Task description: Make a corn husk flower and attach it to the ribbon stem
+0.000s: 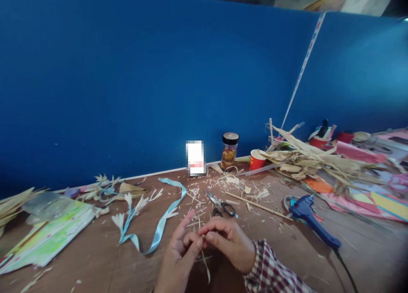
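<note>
My left hand and my right hand meet at the front of the table, fingertips pinched together. Between them is a thin strip of dried husk, whose tail hangs below; the pinched part is mostly hidden. Just beyond the fingers lie black-handled scissors, among many pale husk snippets. To the left, a light-blue ribbon curls from a stem wrapped in blue with pale husk petals.
A blue glue gun with its cord lies at right, near a long thin stick. Behind stand a lidded jar, a red paper cup and a husk pile. A green-white sheet lies left; a blue partition rises behind.
</note>
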`<control>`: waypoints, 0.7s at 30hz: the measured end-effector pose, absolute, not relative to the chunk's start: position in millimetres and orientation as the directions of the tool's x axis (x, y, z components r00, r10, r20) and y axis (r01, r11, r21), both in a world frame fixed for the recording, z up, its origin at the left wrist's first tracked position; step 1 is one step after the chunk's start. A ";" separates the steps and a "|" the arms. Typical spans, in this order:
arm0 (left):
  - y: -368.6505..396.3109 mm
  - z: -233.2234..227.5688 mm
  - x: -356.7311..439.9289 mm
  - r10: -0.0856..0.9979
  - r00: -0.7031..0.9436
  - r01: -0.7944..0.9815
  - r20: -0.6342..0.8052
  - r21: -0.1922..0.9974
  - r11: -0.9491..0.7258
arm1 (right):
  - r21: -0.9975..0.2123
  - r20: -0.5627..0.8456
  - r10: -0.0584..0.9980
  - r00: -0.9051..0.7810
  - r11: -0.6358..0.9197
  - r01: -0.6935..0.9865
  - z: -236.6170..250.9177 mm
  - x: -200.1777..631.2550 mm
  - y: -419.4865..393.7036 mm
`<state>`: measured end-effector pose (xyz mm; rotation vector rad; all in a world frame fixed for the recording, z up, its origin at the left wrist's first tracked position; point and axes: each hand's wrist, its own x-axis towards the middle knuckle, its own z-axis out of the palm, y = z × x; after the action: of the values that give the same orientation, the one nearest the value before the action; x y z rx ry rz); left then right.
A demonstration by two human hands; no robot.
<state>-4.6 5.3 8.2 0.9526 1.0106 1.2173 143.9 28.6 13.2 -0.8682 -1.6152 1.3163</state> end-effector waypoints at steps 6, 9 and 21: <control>5.8 0.3 -8.7 0.984 0.164 -0.266 -0.074 0.957 0.117 | -0.972 0.198 0.903 -0.382 0.231 0.042 14.6 145.3 29.1; 6.0 -2.4 -10.1 0.981 0.180 -0.273 -0.071 0.955 0.119 | -0.980 0.179 0.905 -0.385 0.198 0.008 12.5 144.8 29.8; 7.9 -5.9 -8.4 0.983 0.152 -0.096 -0.099 0.989 0.114 | -0.933 0.177 0.959 -0.223 0.236 0.274 11.5 143.4 30.5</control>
<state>-8.4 7.9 -5.9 1.1214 1.0742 1.0714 143.4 30.5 11.5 -1.1610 -1.6708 1.0290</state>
